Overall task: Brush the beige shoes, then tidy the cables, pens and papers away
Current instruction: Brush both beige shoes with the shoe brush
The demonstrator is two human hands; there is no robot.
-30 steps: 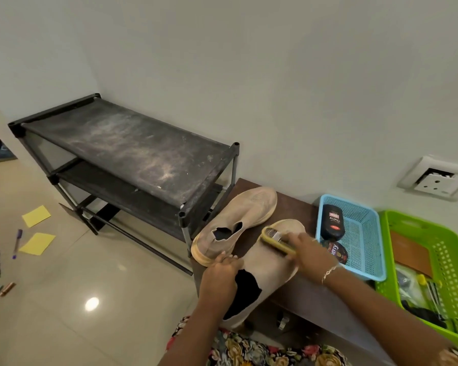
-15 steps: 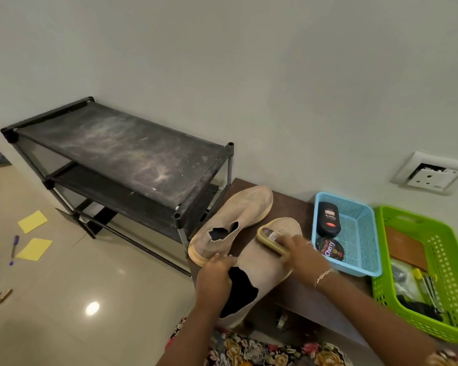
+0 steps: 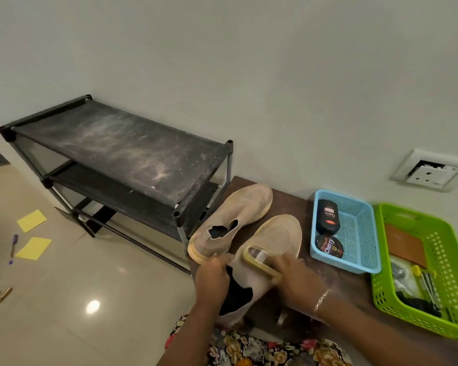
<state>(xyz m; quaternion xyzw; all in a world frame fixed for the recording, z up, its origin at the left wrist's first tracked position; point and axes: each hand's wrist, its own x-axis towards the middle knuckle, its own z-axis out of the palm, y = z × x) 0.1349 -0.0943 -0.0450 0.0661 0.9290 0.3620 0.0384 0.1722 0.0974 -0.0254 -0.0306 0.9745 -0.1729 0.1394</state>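
On the near edge of a dark brown wooden table (image 3: 336,291), the left hand (image 3: 213,273) grips the collar of the nearer beige knit slip-on shoe (image 3: 275,233) while the right hand (image 3: 298,276) holds a yellow-backed shoe brush (image 3: 259,261) against its upper; the second beige knit shoe (image 3: 238,210) lies just beyond, to the left. To the right sit a light blue plastic mesh basket (image 3: 354,233), holding a black polish bottle (image 3: 327,216) and a round black polish tin (image 3: 329,248), and a lime green plastic basket (image 3: 450,260). Far left, yellow paper squares (image 3: 31,220) and pens (image 3: 13,248) lie on the cream tiled floor (image 3: 117,286) near a dusty black two-tier shoe rack (image 3: 122,146).
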